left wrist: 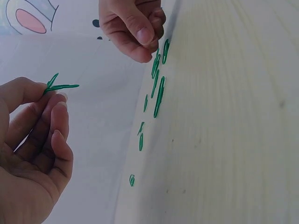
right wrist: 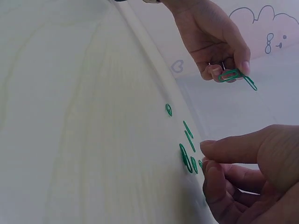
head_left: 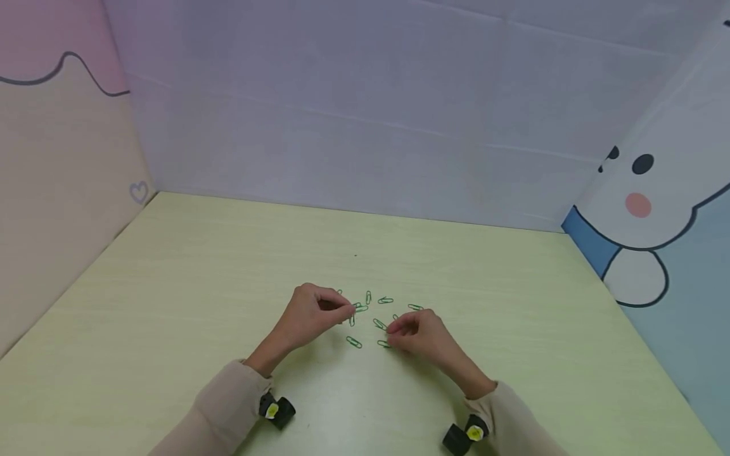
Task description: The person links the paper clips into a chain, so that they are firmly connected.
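Observation:
Between thumb and forefinger, my left hand (head_left: 316, 311) pinches two green paper clips (right wrist: 229, 78) that meet at an angle, held above the table. Whether they are linked cannot be told. My right hand (head_left: 426, 342) hovers low at the right side of the scattered clips, its thumb and forefinger bent toward each other. In the right wrist view a small gap shows between those fingertips, with nothing visibly held. Nearest to it are a loose paper clip (head_left: 379, 324) and another paper clip (head_left: 383, 344), partly covered by the fingertips.
Several more green clips lie loosely spread on the pale wooden table (head_left: 228, 253), among them a near paper clip (head_left: 353, 342) and a far paper clip (head_left: 385, 300). Printed panels stand at the left and right, and a plain pale wall (head_left: 353, 107) at the back.

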The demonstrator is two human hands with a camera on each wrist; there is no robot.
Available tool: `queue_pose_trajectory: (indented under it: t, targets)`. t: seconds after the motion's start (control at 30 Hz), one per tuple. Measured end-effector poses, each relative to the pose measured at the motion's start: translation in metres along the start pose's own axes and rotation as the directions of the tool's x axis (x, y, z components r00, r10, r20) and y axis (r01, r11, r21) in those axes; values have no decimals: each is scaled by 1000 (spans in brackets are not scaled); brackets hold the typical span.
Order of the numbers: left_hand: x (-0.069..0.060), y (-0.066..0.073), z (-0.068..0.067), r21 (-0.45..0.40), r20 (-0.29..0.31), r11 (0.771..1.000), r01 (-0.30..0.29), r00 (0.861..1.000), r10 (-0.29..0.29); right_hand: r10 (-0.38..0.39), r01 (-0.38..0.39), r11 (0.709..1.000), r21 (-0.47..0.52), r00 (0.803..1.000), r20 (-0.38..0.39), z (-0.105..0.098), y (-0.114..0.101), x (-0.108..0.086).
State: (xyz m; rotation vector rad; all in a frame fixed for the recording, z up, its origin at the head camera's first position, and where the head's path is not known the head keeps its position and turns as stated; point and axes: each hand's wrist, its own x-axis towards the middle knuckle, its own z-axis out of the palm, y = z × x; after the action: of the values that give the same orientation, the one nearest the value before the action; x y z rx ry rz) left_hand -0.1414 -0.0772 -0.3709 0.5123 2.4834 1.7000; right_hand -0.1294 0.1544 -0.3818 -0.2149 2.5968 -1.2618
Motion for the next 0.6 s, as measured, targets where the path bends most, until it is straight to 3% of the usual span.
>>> queue_pose_trajectory:
  t: [0.2,0.6]
  targets:
    - [-1,-2,0,-1,10,1000,-10,1000,10,-34,34,996,-80,999,8,3,3,2]
    - [0,-3,2,-7,23,1000,-17,1000,18,-47,50,990,-133,999,27,4,-1,0]
